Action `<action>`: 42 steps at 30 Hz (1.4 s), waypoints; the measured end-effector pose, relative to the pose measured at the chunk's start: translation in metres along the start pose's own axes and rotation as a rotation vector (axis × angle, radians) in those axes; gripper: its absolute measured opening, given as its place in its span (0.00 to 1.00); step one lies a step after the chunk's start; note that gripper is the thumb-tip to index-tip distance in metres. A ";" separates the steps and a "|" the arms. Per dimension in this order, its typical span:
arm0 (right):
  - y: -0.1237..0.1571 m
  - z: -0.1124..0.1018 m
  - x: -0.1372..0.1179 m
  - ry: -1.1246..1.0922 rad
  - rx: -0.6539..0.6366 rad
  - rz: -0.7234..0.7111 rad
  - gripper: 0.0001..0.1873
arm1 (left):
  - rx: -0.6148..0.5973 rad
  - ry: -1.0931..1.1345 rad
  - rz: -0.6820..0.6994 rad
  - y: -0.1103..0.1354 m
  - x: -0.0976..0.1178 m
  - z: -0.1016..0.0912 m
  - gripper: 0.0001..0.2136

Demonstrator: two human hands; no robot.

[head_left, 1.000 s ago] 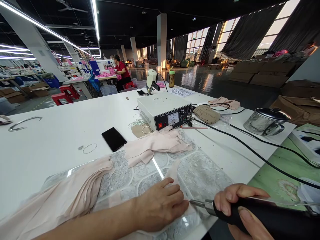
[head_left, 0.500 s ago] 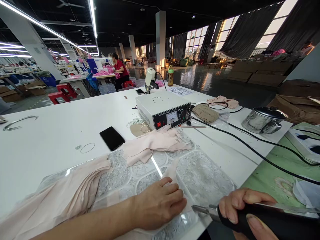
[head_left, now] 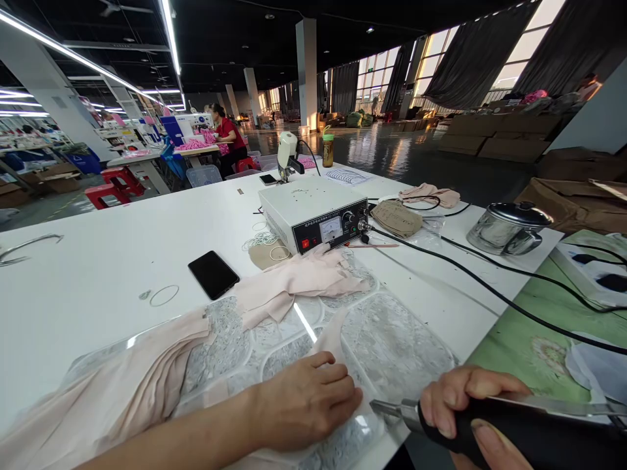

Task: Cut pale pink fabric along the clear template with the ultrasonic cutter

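Note:
My left hand (head_left: pixel 308 399) lies over a pale pink fabric piece (head_left: pixel 332 334), its fingers curled and pressed down on it. A tapered end of the fabric shows beyond the fingers. Beneath is a clear-coated, stone-patterned mat (head_left: pixel 396 339). My right hand (head_left: pixel 473 408) wraps around the black handle of an ultrasonic handpiece (head_left: pixel 519 427). The handpiece's metal tip points left, close to my left fingertips; whether it touches the fabric I cannot tell. A fanned stack of pink fabric pieces (head_left: pixel 132 375) lies at the left, and another pile (head_left: pixel 298 281) sits on the mat's far side.
Behind the mat stands a control box (head_left: pixel 313 209) with a dial and black cable (head_left: pixel 470 271). A phone (head_left: pixel 213 274) and elastic loop (head_left: pixel 164 296) lie left. A glass pot (head_left: pixel 507 228) stands right, a bottle (head_left: pixel 328 149) far back. A person (head_left: pixel 230 137) sits by sewing machines.
The view has shifted slightly, so the table things appear a little further left. Both hands keep nearly the same pose, with the handpiece tip still beside my left fingers.

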State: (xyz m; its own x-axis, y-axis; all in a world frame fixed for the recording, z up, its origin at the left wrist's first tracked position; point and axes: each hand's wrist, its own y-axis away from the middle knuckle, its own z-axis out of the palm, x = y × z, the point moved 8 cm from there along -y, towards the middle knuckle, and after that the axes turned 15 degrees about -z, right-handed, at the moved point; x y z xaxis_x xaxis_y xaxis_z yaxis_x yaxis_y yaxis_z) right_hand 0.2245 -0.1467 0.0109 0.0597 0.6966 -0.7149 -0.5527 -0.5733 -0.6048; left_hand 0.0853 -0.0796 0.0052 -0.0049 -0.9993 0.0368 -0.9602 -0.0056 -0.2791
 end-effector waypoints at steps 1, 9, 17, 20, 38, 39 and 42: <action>0.000 0.000 -0.001 0.001 -0.012 -0.003 0.03 | -0.012 -0.004 -0.002 0.000 0.000 0.000 0.11; 0.002 0.002 -0.002 0.011 -0.005 -0.036 0.03 | -0.125 -0.054 -0.046 0.000 -0.003 0.002 0.09; -0.003 0.006 -0.005 0.012 -0.066 -0.046 0.02 | -0.176 -0.055 -0.059 0.000 0.001 0.004 0.12; -0.004 0.005 -0.007 0.020 -0.079 -0.044 0.02 | -0.185 -0.065 -0.062 0.001 0.000 0.004 0.11; -0.006 0.002 0.000 0.033 -0.054 -0.008 0.02 | -0.186 -0.137 -0.076 0.008 0.003 0.010 0.15; -0.007 0.000 0.000 0.035 -0.030 -0.011 0.02 | -0.189 -0.140 -0.077 0.008 0.003 0.010 0.15; -0.008 0.000 -0.001 0.033 -0.022 -0.012 0.02 | -0.192 -0.148 -0.078 0.008 0.003 0.010 0.15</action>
State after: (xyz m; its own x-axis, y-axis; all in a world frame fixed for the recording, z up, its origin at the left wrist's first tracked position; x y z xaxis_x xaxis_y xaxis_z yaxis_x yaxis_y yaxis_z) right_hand 0.2293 -0.1430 0.0163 0.0940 0.6894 -0.7182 -0.5330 -0.5745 -0.6212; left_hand 0.0805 -0.0829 -0.0062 0.0989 -0.9907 -0.0936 -0.9916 -0.0902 -0.0931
